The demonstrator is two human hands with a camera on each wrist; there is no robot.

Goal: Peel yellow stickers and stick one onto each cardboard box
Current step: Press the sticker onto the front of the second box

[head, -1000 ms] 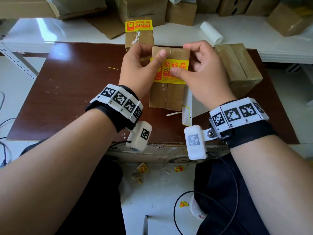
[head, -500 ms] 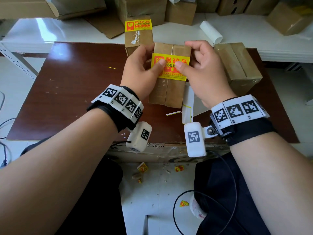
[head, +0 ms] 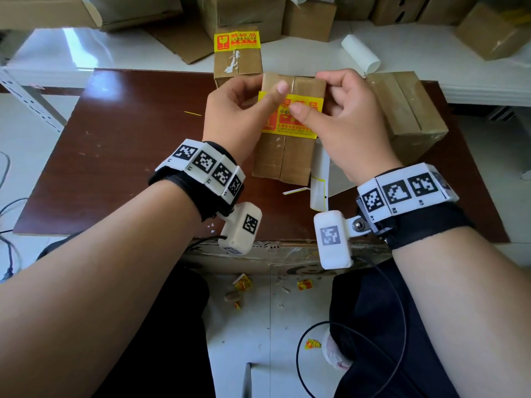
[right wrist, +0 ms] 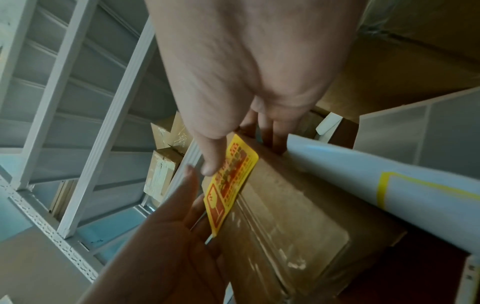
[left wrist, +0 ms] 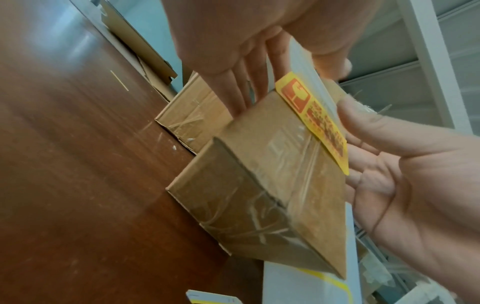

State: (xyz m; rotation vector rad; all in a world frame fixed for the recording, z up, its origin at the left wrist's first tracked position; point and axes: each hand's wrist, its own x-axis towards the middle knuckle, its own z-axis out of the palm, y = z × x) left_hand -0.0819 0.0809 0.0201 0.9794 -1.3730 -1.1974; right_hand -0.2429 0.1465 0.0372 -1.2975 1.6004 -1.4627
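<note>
yellow sticker (head: pixel 290 122) | on cardboard box (head: pixel 283 159) | both thumbs pressing it

A: Head view's bright and sharp; daylight glares off the white shelf (head: pixel 71 50) at eleven o'clock, edges bowed.

B: Wrist views are dimmer, soft, with both near palms blurred.

Yellow sticker (head: pixel 290 117) lies across taped cardboard box (head: pixel 283 159) — box on the brown table (head: pixel 120 156).
</note>
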